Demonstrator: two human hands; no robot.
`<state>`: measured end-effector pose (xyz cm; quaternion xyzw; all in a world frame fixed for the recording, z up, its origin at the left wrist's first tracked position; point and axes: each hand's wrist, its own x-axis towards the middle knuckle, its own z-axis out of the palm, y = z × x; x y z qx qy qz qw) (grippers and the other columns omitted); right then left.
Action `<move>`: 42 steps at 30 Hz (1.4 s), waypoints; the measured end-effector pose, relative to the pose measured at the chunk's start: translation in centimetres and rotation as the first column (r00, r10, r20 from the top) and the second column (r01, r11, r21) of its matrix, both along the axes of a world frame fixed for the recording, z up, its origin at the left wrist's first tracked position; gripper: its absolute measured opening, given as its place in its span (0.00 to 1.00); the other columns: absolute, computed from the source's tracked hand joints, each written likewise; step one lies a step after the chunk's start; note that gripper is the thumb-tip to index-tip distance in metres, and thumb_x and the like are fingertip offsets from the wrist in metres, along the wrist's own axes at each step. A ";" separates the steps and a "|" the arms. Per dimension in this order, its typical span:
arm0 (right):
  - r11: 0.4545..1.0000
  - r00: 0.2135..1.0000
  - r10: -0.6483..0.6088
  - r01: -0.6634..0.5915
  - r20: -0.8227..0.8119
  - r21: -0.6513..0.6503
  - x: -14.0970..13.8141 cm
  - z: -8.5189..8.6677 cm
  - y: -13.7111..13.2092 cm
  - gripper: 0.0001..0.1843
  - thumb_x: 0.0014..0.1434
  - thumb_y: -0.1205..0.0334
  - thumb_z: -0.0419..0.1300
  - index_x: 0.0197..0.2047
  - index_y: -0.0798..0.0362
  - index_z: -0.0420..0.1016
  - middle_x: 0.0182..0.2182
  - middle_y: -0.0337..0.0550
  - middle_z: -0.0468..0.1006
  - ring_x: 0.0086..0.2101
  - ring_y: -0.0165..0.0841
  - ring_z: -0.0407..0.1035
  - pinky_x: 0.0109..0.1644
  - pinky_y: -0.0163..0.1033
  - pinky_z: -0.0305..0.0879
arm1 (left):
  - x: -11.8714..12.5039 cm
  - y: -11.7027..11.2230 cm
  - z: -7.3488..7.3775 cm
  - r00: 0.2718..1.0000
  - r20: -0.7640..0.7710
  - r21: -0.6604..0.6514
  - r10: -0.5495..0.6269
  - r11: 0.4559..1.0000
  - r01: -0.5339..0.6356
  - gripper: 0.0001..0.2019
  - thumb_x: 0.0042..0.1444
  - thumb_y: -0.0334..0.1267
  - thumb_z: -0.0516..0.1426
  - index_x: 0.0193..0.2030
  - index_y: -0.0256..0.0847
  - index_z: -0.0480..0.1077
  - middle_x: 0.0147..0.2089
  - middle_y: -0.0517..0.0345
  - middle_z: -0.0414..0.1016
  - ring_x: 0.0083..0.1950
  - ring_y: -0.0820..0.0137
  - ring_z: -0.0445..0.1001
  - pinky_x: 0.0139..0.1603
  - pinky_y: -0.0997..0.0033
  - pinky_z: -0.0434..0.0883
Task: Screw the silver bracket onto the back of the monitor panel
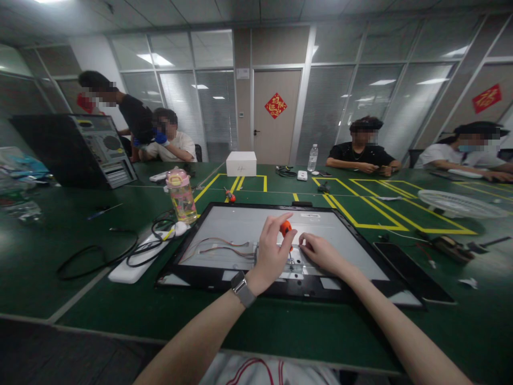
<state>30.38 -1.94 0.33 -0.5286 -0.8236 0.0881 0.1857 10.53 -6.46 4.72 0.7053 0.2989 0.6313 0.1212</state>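
A flat display panel (340, 235) with a black frame lies face down in front of me, its grey back upward. My left hand (271, 251), with a watch on the wrist, has its thumb and fingers around the orange handle of a screwdriver (286, 229). The screwdriver stands nearly upright, its shaft pointing down at a metal bracket (295, 269) near the panel's lower edge. Close on the right, my right hand (320, 250) rests with bent fingertips together by the bracket; what they pinch, if anything, is hidden. Thin wires (224, 247) run left from the bracket area.
On the left are a power strip (138, 262) with black cable, a pink-lidded bottle (181, 198) and a computer case (72, 152). A dark slab (412, 272) lies right of the panel. A white box (241, 163) stands behind. Several people sit or stand across the table.
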 end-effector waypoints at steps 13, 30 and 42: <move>1.000 1.000 -0.004 0.004 -0.009 -0.017 -0.3 0.6 -0.4 0.07 0.61 0.68 0.52 0.41 0.53 0.70 0.29 0.40 0.73 0.29 0.32 0.65 0.35 0.34 0.56 | -0.3 -0.5 0.8 0.999 0.035 -0.050 -0.019 0.999 0.021 0.11 0.67 0.35 0.50 0.51 0.41 0.72 0.43 0.53 0.72 0.45 0.68 0.72 0.48 0.67 0.69; 1.000 1.000 0.002 -0.002 -0.025 -0.011 -0.3 0.7 -0.5 0.07 0.62 0.68 0.52 0.41 0.53 0.70 0.26 0.37 0.70 0.27 0.32 0.63 0.34 0.34 0.55 | -0.4 -0.5 1.0 0.998 0.054 -0.088 -0.029 0.996 0.033 0.17 0.69 0.34 0.45 0.56 0.42 0.71 0.46 0.51 0.72 0.47 0.66 0.72 0.48 0.66 0.70; 1.000 1.000 0.014 -0.014 -0.022 -0.005 -0.2 0.5 -0.3 0.06 0.62 0.68 0.53 0.41 0.53 0.70 0.28 0.39 0.72 0.28 0.32 0.64 0.34 0.34 0.55 | -0.4 -0.2 0.8 0.997 0.074 -0.101 -0.013 0.995 0.020 0.16 0.69 0.34 0.46 0.54 0.42 0.72 0.44 0.52 0.71 0.46 0.67 0.71 0.49 0.67 0.69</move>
